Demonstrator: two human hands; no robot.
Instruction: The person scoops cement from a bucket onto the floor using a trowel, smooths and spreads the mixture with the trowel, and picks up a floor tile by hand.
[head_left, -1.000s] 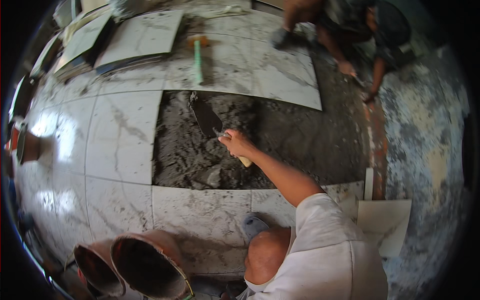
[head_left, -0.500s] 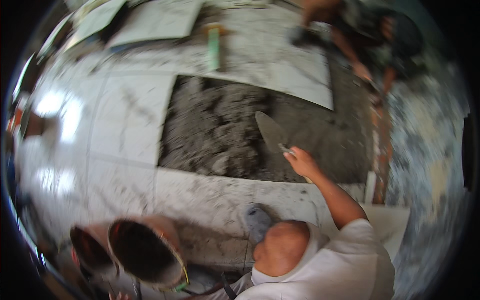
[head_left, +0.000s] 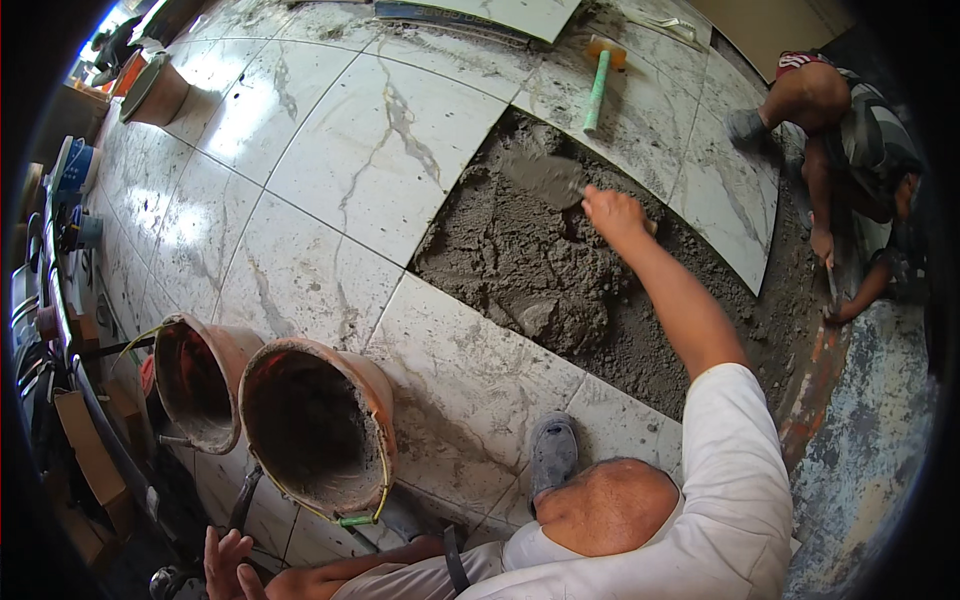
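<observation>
My right hand (head_left: 614, 213) grips a trowel (head_left: 543, 180) by its handle, the mortar-coated blade over the rough grey mortar bed (head_left: 535, 290). Marble-patterned white tiles (head_left: 300, 250) surround the bed. A mallet (head_left: 598, 90) with a green handle and orange head lies on the tile just beyond it. At the bottom left, my left hand (head_left: 233, 560) is raised with fingers apart and nothing in them, near two buckets (head_left: 372, 388) caked inside with mortar.
A co-worker (head_left: 820, 110) crouches at the right, both hands low by a mottled wall strip (head_left: 855, 420). Stacked tiles (head_left: 480, 18) lie at the top. More buckets (head_left: 155, 95) and a cluttered row of boxes (head_left: 90, 445) line the left side.
The view has swung leftward. The trowel in my right hand moved rightward across the mortar, then back toward its far left part. My left hand has come into view at the bottom.
</observation>
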